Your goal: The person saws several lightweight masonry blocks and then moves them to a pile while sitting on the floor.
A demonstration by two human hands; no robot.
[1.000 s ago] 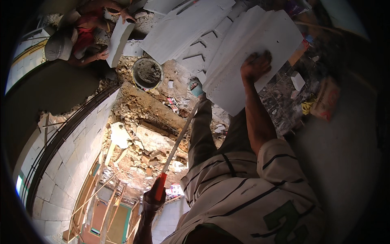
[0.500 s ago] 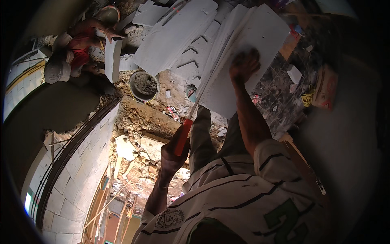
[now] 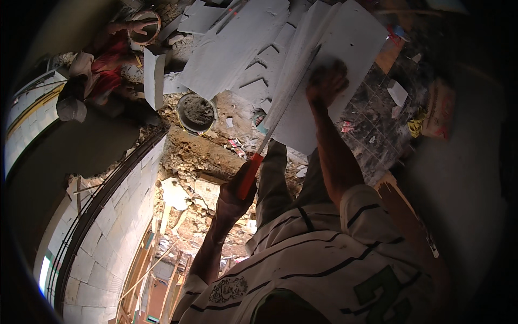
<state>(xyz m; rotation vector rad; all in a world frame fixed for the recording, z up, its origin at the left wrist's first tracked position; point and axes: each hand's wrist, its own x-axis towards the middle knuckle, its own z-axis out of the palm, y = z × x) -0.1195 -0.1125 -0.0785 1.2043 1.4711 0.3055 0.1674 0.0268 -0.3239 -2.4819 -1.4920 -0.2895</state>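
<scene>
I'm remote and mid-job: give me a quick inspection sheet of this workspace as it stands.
Surface: rubble-strewn brown ground; dusty dark tiled floor on the right.
Job's things: large light-grey rectangular block; long saw-like metal tool with an orange handle, blade running along the block; whether it bites in, cannot tell.
Clutter: round bucket of grey mortar-like mix; crumpled yellow wrapper; small white angular chunk.
Hands: left hand closed round the orange handle; right hand open on the block's face, slightly blurred.
Cables: none identifiable for certain.
Surroundings: person in red clothing, upper left; pale block wall, left.
</scene>
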